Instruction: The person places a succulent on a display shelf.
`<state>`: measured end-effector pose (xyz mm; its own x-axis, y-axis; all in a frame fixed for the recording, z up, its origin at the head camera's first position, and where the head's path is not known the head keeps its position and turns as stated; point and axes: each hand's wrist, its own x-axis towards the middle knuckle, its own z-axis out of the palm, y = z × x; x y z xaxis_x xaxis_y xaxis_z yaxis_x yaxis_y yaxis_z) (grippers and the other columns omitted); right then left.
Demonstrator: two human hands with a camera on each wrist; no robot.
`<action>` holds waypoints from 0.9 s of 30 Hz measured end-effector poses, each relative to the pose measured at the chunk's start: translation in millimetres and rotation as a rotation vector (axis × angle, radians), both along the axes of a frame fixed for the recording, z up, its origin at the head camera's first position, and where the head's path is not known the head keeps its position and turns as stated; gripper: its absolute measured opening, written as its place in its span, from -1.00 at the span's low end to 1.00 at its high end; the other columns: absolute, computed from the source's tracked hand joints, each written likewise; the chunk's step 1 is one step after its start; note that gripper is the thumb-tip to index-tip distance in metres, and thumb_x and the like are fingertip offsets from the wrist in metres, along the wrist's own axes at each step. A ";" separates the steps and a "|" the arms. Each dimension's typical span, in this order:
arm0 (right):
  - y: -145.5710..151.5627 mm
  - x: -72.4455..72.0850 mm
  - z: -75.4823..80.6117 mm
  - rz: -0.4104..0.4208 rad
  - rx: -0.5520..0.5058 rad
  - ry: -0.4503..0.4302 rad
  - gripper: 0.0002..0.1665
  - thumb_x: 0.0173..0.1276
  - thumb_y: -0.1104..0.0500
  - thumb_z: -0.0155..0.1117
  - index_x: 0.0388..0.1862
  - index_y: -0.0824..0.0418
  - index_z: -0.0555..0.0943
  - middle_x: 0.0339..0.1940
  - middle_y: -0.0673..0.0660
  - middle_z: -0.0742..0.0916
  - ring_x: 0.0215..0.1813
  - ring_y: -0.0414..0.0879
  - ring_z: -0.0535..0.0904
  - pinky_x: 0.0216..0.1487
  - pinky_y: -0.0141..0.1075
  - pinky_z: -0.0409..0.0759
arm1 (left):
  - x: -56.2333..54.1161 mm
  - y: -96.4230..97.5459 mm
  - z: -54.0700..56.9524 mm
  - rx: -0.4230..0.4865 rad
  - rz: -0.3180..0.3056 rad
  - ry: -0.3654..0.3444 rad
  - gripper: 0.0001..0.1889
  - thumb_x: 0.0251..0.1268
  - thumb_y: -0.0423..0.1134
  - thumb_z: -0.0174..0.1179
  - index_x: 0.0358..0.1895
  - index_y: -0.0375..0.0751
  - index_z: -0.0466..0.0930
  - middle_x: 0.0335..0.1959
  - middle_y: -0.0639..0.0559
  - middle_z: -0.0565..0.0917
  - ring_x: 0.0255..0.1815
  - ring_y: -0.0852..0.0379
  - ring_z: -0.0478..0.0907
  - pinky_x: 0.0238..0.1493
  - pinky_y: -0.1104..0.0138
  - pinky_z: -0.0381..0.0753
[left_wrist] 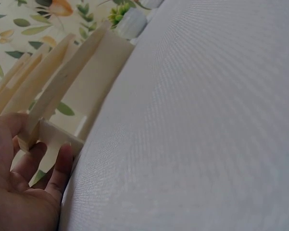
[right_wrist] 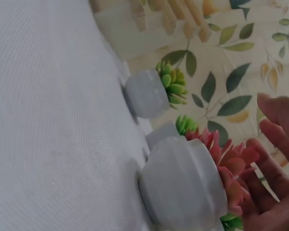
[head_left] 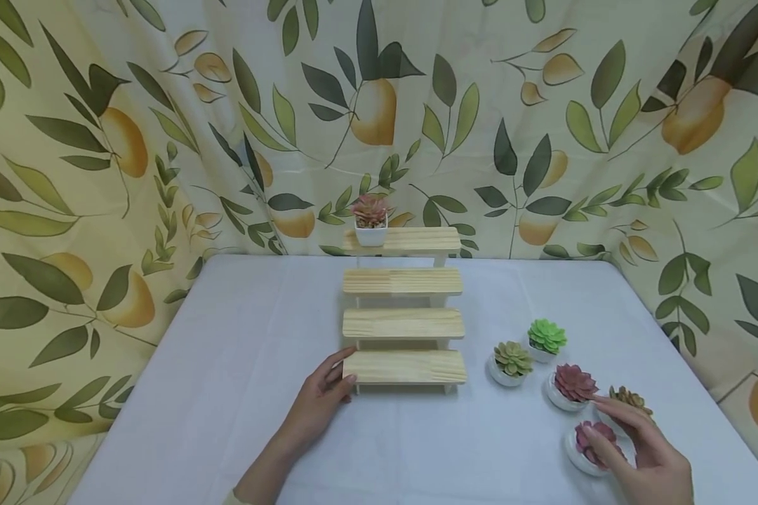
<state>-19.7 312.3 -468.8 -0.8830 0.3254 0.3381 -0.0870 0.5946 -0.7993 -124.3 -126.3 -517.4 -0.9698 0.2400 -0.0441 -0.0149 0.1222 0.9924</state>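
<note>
A four-step wooden display stand point(head_left: 404, 367) stands mid-table. My left hand point(head_left: 318, 393) grips the left end of its lowest step; in the left wrist view the thumb lies over the board point(left_wrist: 67, 79) and fingers curl beneath. At the right, my right hand point(head_left: 653, 452) hovers over several potted succulents, fingers spread. Its thumb overlaps a pink succulent point(head_left: 589, 443) in a round white pot, the nearest one. In the right wrist view, the fingers point(right_wrist: 271, 175) are beside the red leaves point(right_wrist: 233, 161) of a plant in a white pot point(right_wrist: 182, 185), not closed round it.
A reddish succulent in a square white pot point(head_left: 370, 233) sits on the top step's left end. Beyond the right hand are a dark red succulent point(head_left: 575, 383), an olive-green one point(head_left: 513, 358) and a bright green one point(head_left: 547, 336). A brownish one point(head_left: 632, 400) is partly hidden. Patterned curtain point(head_left: 379, 161) surrounds the white table point(head_left: 259, 315).
</note>
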 end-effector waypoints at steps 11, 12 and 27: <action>1.7 9.5 -8.0 0.024 -0.003 -0.024 -0.28 0.15 0.57 0.52 0.32 0.39 0.56 0.25 -0.07 0.63 0.30 -0.37 0.47 0.21 -0.58 0.44 | -1.0 -1.1 -3.3 0.003 -0.010 -0.001 -0.45 0.57 -0.11 0.21 0.53 0.27 0.35 0.36 0.03 0.58 -0.04 -0.02 0.65 -0.03 0.20 0.69; 3.0 10.1 -9.3 0.032 0.008 -0.026 -0.27 0.14 0.57 0.53 0.32 0.39 0.56 0.26 -0.08 0.63 0.29 -0.39 0.46 0.21 -0.59 0.44 | -1.1 -0.8 -3.2 0.006 -0.011 -0.001 -0.45 0.57 -0.11 0.21 0.54 0.26 0.35 0.37 0.02 0.57 -0.04 -0.02 0.65 -0.03 0.19 0.69; 17.0 18.9 -28.8 0.111 0.058 -0.111 -0.17 0.20 0.45 0.56 0.45 0.36 0.44 0.34 -0.16 0.55 0.30 -0.54 0.35 0.18 -0.65 0.39 | -1.3 -1.2 -3.0 0.025 -0.008 0.022 -0.45 0.57 -0.19 0.21 0.54 0.10 0.36 0.33 -0.08 0.60 -0.01 -0.07 0.63 -0.05 0.21 0.69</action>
<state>-0.8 329.2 -497.6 -0.9454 0.2067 0.2518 -0.0674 0.6320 -0.7720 -125.6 -127.5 -520.4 -0.9684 0.2490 -0.0170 0.0075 0.0973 0.9952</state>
